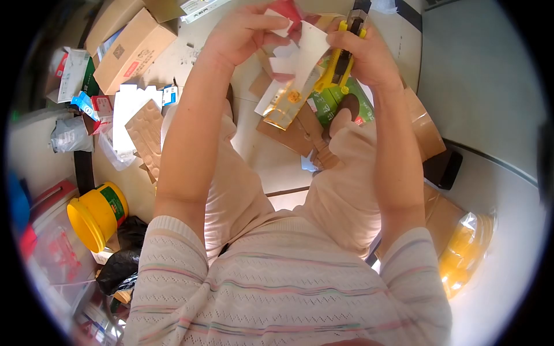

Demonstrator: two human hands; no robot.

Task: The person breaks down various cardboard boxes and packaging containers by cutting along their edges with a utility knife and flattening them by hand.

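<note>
My left hand (239,36) pinches a white and red flap of an opened-out paperboard box (313,47), held up in front of me. My right hand (372,57) is closed around a yellow and black utility knife (340,64), its thumb by the box's white edge. Whether the blade is out I cannot tell. A gold-printed panel (291,102) hangs below the white part. Beneath it, a green printed box (332,104) and brown cardboard (291,130) lie on the floor, partly hidden by the panel and my leg.
Brown cartons (135,52) stand at the far left, near small boxes and a white sheet of card (128,118). A yellow bucket (98,216) lies tilted at the left beside a black plastic bag (124,265). Yellow goods in clear wrap (467,248) sit at the right.
</note>
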